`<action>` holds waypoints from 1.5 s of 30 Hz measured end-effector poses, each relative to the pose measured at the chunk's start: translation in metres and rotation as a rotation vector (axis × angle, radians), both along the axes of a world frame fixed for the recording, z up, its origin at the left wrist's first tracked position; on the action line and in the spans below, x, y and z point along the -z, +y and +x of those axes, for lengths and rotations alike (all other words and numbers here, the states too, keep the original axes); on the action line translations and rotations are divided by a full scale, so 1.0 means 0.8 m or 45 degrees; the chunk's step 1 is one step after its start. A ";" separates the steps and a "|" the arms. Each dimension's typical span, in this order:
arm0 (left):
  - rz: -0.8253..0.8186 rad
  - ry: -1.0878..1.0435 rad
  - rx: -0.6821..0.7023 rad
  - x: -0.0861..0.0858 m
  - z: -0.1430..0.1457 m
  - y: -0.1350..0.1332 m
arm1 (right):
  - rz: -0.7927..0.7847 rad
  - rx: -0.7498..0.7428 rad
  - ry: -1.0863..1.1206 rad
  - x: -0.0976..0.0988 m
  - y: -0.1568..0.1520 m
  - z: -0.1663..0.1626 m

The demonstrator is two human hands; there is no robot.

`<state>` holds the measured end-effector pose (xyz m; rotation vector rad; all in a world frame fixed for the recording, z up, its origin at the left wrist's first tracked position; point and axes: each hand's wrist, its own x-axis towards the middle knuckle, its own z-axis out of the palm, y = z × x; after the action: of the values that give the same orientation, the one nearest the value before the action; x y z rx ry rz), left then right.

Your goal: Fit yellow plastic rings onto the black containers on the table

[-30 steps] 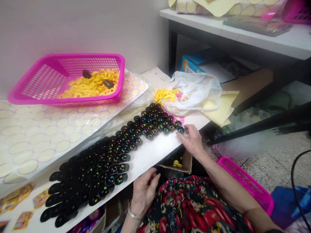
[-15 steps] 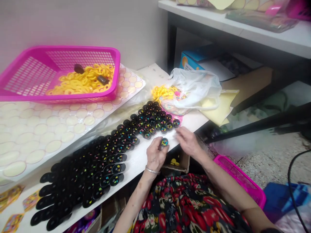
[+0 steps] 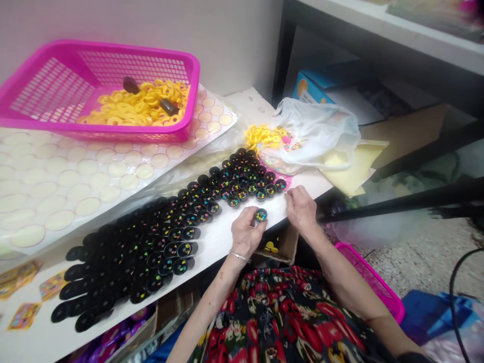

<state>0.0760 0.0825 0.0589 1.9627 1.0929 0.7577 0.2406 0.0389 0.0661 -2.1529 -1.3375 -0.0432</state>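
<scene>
A small round black cup [image 3: 260,215] with coloured beads or bits inside is held upright between the thumb and fingers of my left hand [image 3: 245,233], just above the table's front edge. To its right, my right hand [image 3: 302,207] is closed with fingertips pressed together; whatever they hold, if anything, is too small to make out. Those fingertips are close to the right end of a large group of similar black cups [image 3: 242,193]. The cups stand packed in rows across the white table [image 3: 212,247], many showing coloured bits inside.
A pink basket [image 3: 189,132] of yellow rings [image 3: 139,108] stands on sheets of round stickers [image 3: 86,181]. Behind the cups lie more yellow rings [image 3: 262,135] and a white plastic bag [image 3: 321,133]. An open cardboard box [image 3: 289,242] sits below the table edge. Colourful cards [image 3: 24,316] lie at left.
The whole view has shifted a little. My right hand's fingers have curled in more near the end of the cup rows. My left hand keeps hold of the same cup.
</scene>
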 end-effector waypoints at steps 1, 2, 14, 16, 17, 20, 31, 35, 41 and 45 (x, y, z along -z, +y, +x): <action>-0.003 0.006 -0.005 -0.001 0.000 0.000 | 0.051 -0.068 0.095 -0.004 -0.003 -0.004; -0.003 0.011 -0.007 -0.001 0.001 0.000 | 0.099 -0.156 0.190 -0.009 -0.005 -0.010; 0.029 0.002 0.030 0.002 -0.002 0.002 | -0.191 -0.620 -0.246 -0.043 -0.001 -0.057; 0.019 0.003 0.031 0.002 -0.002 0.002 | -0.195 -0.639 -0.311 -0.043 0.000 -0.058; 0.015 0.005 0.034 0.001 -0.002 0.002 | -0.190 -0.646 -0.331 -0.043 0.000 -0.059; 0.019 0.014 0.057 0.001 -0.004 0.004 | -0.180 -0.668 -0.344 -0.046 0.000 -0.063; 0.046 0.020 0.026 0.004 -0.004 0.004 | -0.118 -0.585 0.140 -0.082 0.096 0.028; 0.041 0.030 0.026 0.003 -0.005 0.004 | -0.212 0.014 -0.099 -0.090 0.171 0.074; 0.042 0.017 0.015 0.001 -0.003 0.002 | -0.434 0.060 -0.045 -0.072 0.207 0.095; 0.022 -0.005 0.020 0.001 -0.003 0.002 | -0.313 0.065 -0.024 -0.061 0.206 0.111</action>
<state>0.0738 0.0839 0.0583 1.9815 1.0707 0.7640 0.3291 0.2035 0.1150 -2.3964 -1.3579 0.0851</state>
